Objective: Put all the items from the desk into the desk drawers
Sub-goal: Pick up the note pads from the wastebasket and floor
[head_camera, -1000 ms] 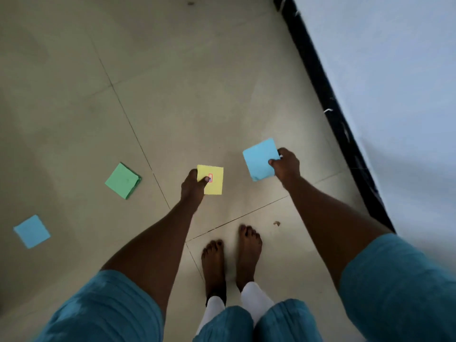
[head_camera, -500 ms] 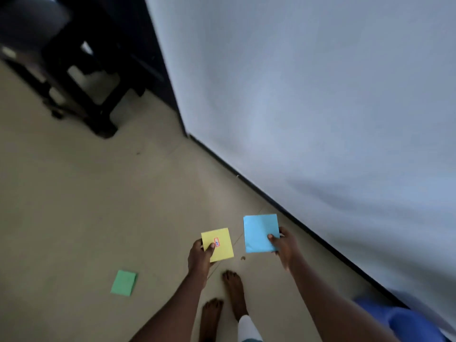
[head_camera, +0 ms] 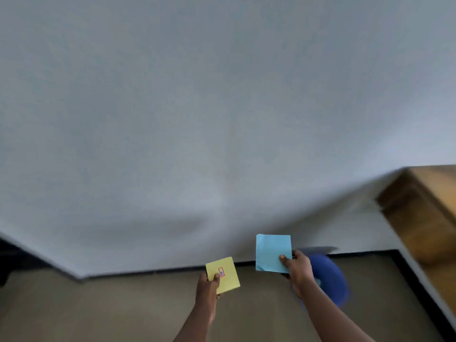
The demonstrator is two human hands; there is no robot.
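The yellow note [head_camera: 230, 280] is pinched at its lower left corner by the left hand [head_camera: 208, 287], thumb over its face beside a small red-framed label. The blue note [head_camera: 271, 251] is pinched at its lower right corner by the right hand [head_camera: 297, 270]. There are two notes, one per hand, both held up in the air. Behind the right hand is a blurred blue object [head_camera: 332, 280]. A pale wall [head_camera: 222, 119] meets the beige floor [head_camera: 98, 312] at a black skirting [head_camera: 345, 253]. A wooden counter [head_camera: 424, 218] stands at right.

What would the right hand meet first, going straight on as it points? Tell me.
Likely the pale wall: the right hand, pinching the blue paper square, points toward it and nothing else shows between. The paper's leading edge would touch first; depth is unclear.
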